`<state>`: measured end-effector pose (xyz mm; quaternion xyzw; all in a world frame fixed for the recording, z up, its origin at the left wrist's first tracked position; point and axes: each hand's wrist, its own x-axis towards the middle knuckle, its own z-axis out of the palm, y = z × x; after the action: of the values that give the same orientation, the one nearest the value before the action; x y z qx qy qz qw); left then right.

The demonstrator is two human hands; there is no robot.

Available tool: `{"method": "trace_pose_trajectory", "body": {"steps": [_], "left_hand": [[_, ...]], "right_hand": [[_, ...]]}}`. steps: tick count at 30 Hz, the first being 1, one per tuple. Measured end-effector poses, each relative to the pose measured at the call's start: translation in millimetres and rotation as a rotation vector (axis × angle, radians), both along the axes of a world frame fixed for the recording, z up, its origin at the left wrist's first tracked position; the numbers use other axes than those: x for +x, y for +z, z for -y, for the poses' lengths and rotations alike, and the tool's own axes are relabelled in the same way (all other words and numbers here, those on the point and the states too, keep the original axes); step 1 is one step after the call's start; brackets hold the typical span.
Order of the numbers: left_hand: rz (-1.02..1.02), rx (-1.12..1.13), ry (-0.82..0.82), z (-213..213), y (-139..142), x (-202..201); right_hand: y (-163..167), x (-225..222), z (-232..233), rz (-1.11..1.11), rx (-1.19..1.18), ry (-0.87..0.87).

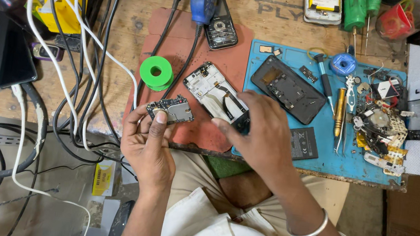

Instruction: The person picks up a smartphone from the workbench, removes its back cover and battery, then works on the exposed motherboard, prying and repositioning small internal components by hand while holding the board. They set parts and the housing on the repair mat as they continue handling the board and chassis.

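Two hands at work over a messy table [122, 38]. Left hand [147, 147] at 7 o'clock, fingers [160, 118] pinching one small circuit board [171, 109] near the table's front edge. Right hand [262, 137] at 5 o'clock, fingers closed on the corner of one open phone [213, 93] lying on one red mat [187, 48]. One green solder spool [156, 73] at 10 o'clock from the board. One blue mat [323, 140] at 3 o'clock, with one dark phone shell [287, 89], one flat battery [304, 143] and one heap of small parts [380, 127].
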<state>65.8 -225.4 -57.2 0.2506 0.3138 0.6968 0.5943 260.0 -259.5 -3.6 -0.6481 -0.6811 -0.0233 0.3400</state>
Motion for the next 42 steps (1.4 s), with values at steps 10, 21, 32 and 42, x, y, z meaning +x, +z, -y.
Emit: {"method": "trace_pose_trajectory", "body": {"steps": [10, 21, 32, 42], "left_hand": [[-0.038, 0.011, 0.0, 0, -1, -2], [-0.044, 0.001, -0.005, 1, 4, -4], [-0.027, 0.048, -0.014, 1, 1, -5], [-0.055, 0.028, -0.006, 1, 3, -4]], "right_hand": [[12, 115, 26, -0.306, -0.175, -0.219], [28, 100, 32, -0.188, -0.219, -0.181], [31, 110, 70, -0.048, -0.505, 0.143], [37, 90, 53, 0.033, -0.412, -0.102]]}}
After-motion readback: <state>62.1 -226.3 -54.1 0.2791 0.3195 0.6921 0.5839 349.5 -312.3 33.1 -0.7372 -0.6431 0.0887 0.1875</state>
